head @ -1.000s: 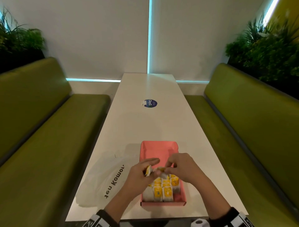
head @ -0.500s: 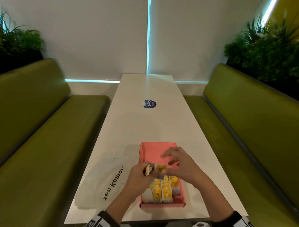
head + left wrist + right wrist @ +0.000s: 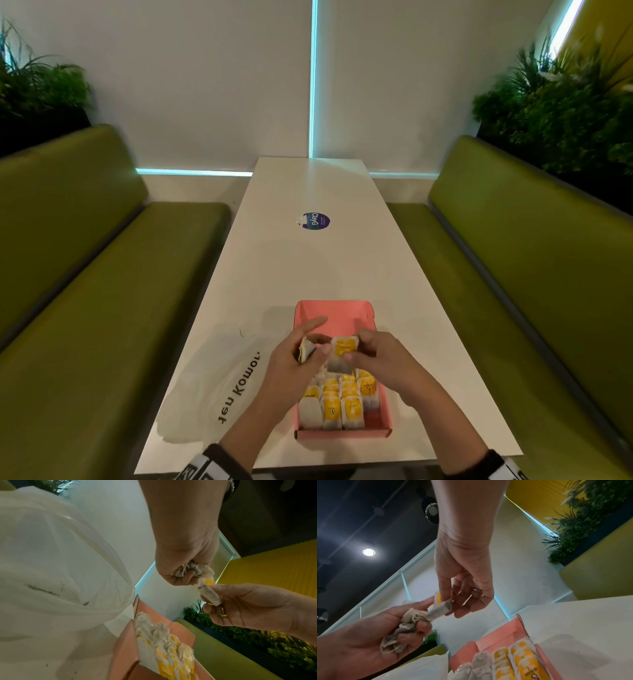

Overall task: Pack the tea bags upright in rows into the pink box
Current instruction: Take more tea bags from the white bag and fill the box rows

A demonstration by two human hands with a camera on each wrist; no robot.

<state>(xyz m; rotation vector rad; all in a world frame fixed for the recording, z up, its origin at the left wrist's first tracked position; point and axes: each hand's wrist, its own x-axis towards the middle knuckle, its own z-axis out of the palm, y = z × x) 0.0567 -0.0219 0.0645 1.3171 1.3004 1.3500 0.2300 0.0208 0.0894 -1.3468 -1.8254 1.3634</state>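
Tea bag (image 3: 342,354) (yellow tag) white, crumpled.

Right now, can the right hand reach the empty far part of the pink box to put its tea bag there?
Probably yes. The right hand pinches one tea bag just above the pink box, whose far part is open and bare. The left hand, holding more bags, stays to the side.

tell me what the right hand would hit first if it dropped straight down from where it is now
Most likely the upright tea bags already packed in the pink box. The right hand hangs over them, pinching a single tea bag, so that bag's lower edge would probably touch first. Depth is uncertain.
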